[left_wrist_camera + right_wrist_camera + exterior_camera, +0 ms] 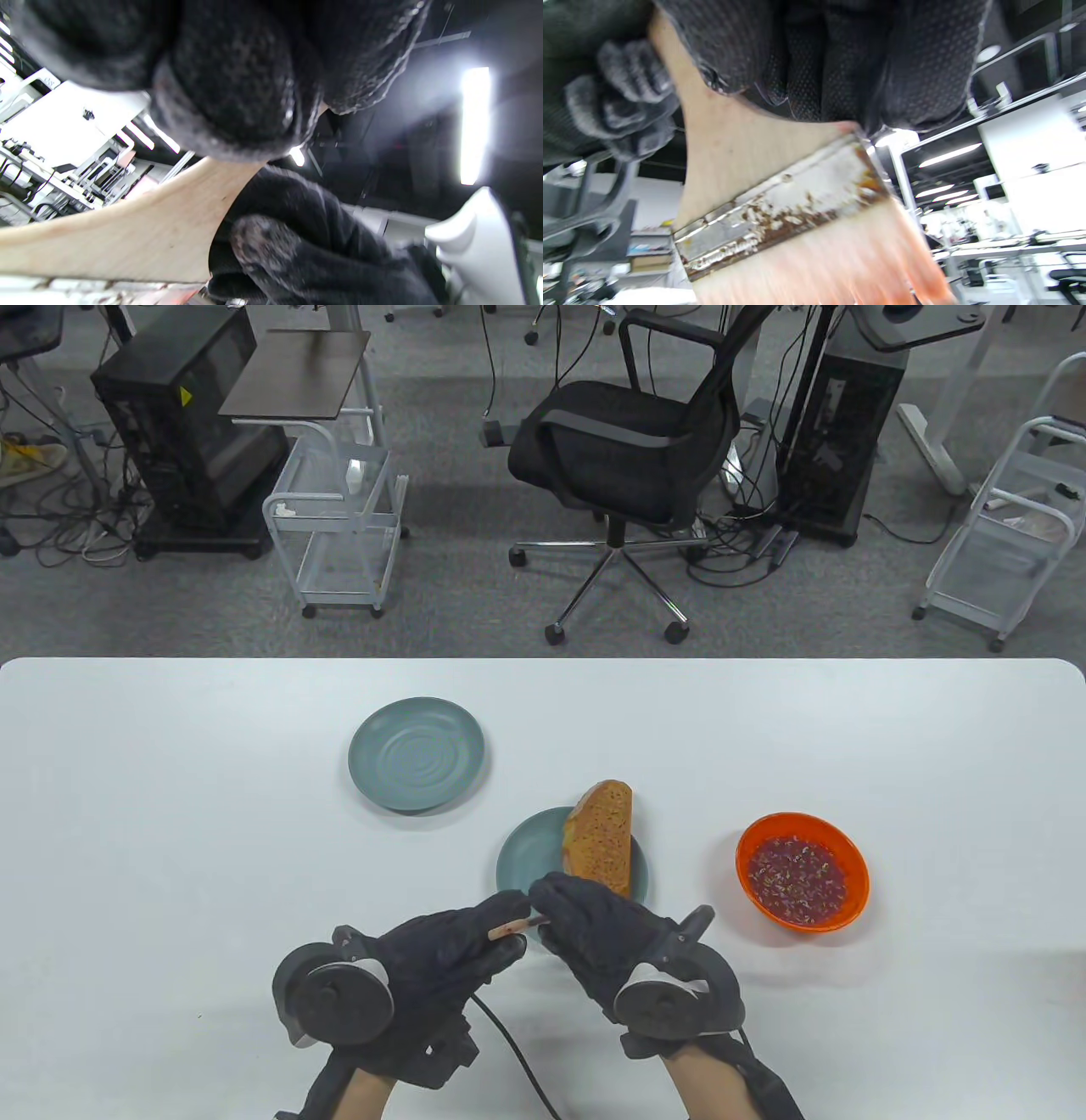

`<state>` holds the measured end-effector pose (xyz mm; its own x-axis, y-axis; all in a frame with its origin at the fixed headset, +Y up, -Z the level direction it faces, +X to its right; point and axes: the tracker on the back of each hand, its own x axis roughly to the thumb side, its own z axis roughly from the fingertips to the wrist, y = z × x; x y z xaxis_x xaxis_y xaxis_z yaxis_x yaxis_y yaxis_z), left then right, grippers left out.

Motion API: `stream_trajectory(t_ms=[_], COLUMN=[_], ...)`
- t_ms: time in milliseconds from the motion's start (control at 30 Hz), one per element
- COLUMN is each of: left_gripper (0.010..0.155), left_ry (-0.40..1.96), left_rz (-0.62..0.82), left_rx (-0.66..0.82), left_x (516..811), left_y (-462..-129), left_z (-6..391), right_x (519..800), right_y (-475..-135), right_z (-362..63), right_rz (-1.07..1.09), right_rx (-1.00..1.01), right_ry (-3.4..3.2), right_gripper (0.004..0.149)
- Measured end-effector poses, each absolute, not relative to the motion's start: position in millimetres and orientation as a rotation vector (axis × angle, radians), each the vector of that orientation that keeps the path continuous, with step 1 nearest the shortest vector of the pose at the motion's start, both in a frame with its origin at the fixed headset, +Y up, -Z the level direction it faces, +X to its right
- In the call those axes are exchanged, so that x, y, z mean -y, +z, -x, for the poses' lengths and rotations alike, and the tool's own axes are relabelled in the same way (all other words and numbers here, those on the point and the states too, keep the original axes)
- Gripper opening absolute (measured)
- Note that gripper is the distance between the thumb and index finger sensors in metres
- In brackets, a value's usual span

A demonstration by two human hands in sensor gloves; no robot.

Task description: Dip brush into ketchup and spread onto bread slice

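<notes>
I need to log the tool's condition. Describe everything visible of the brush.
The brush is a flat pastry-style tool with a pale wooden handle that widens toward a dull metal band crusted with reddish-brown residue. Its light bristles are tinged orange-pink. Both hands hold it above the table's near edge: the left hand and the right hand grip the handle. From above only the handle's tip shows between them, near the bread's plate.

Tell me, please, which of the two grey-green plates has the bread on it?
The nearer plate, just beyond the hands and left of the orange bowl, carries the bread; the farther plate holds nothing.
</notes>
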<state>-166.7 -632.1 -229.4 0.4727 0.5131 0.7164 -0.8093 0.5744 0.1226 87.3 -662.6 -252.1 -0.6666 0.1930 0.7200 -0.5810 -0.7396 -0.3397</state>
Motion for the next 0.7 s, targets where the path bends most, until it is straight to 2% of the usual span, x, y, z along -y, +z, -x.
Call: stream_trajectory(t_ms=[133,267,333,433,500,633,700], left_gripper=[0.045,0.045,0.045,0.045,0.045,0.045,0.045], left_ry=[0.857,0.816,0.793,0.785,0.804,0.819,0.804], left_rz=[-0.584,-0.648,-0.677,-0.654,-0.629,-0.623,-0.608], left_rx=[0.658,0.619,0.593,0.564,0.534,0.485,0.473], left_x=[628.1,635.8,639.7,645.4,651.0,660.1,665.5], left_y=[-225.9,-224.7,-226.3,-230.2,-234.0,-241.6,-246.1], left_z=[176.6,186.1,190.6,197.4,202.6,211.7,215.9], right_x=[661.8,676.6,688.4,705.1,715.6,733.5,739.8], right_y=[-249.7,-250.7,-254.7,-260.7,-264.2,-271.4,-273.0], right_z=[-122.7,-148.0,-153.9,-157.4,-158.0,-157.5,-155.2], right_rz=[-0.702,-0.464,-0.389,-0.341,-0.273,-0.248,-0.255], right_rx=[0.829,0.783,0.697,0.599,0.463,0.237,0.205], right_ry=[2.429,2.553,2.613,2.667,2.732,2.834,2.851], right_gripper=[0.048,0.053,0.057,0.060,0.064,0.072,0.073])
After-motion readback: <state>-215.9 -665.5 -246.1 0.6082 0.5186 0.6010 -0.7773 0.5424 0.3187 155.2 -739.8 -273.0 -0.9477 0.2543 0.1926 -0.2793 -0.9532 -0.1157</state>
